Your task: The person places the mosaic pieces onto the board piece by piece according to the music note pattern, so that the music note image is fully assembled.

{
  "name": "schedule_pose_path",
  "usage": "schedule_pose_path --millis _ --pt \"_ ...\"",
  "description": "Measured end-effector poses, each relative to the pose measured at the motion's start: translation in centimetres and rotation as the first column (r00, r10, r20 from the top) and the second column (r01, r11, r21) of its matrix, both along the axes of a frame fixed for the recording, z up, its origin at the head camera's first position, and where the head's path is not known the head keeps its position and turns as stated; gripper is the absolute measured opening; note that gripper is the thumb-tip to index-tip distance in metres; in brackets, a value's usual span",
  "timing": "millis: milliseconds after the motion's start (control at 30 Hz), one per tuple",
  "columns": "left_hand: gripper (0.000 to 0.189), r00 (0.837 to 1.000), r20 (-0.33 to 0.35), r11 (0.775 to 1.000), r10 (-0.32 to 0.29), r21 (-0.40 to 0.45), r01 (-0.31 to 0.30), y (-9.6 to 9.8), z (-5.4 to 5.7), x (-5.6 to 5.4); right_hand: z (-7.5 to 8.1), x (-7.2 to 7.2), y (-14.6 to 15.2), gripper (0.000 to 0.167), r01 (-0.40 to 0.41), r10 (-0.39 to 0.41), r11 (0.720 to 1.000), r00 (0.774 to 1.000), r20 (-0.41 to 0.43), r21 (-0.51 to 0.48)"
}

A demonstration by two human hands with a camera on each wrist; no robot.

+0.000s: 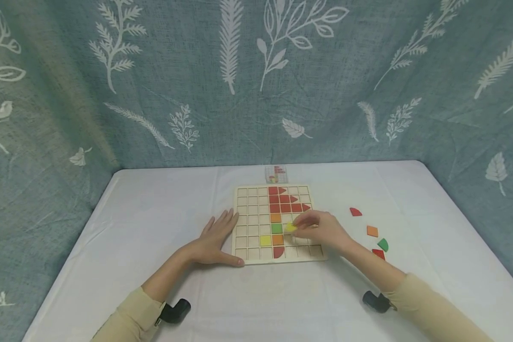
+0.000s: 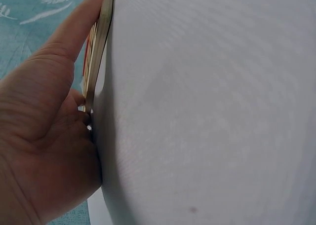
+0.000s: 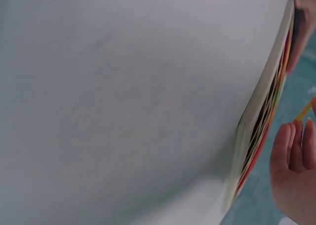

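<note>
A wooden grid board [image 1: 299, 260] lies on the white table, with several red squares and triangles [image 1: 284, 207] in its upper rows. Below them sit an orange square [image 1: 275, 218], a green square [image 1: 276, 228], a yellow square [image 1: 265, 241], another orange square and a red quarter circle [image 1: 278, 252]. My left hand [image 1: 213, 243] rests spread at the board's left side, fingertips at the edge and thumb by the near corner. Over the board, right of the green square, my right hand [image 1: 325, 231] pinches a yellow piece [image 1: 290, 228], seen edge-on in the right wrist view; its outline is partly hidden.
Right of the board lie a loose red quarter circle [image 1: 356, 212], an orange square piece [image 1: 372, 231], a green quarter circle [image 1: 383, 244] and a red piece [image 1: 378, 254]. A small pattern card [image 1: 276, 174] stands behind the board. Patterned curtains [image 1: 205, 71] enclose the table.
</note>
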State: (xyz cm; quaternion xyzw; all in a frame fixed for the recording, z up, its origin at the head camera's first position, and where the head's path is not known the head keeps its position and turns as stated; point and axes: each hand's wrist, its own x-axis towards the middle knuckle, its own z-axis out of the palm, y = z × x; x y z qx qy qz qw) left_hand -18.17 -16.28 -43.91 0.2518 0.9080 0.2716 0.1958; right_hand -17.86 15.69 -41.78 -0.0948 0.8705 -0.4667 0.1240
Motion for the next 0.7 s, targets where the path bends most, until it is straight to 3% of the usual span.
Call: schedule_pose_path --millis 167,367,467,700 --pt "0.122 1.0 -0.003 1.0 0.003 0.027 -0.002 0.0 0.1 0.1 0.1 0.9 -2.6 0.014 -0.166 0.172 0.983 0.982 -0.082 0.073" --pt "0.121 1.0 0.004 1.0 0.007 0.03 -0.007 0.1 0.1 0.1 -0.3 1.3 -4.5 0.01 -0.367 0.403 0.912 0.887 -0.228 0.184" --pt "0.121 1.0 0.003 1.0 0.006 0.02 -0.006 0.1 0.1 0.0 -0.4 1.4 -4.9 0.009 -0.398 0.446 0.891 0.854 -0.266 0.216" --pt "0.123 1.0 0.001 1.0 0.004 0.004 -0.004 0.1 0.0 0.0 -0.3 1.5 -5.0 0.008 -0.428 0.497 0.862 0.822 -0.278 0.273"
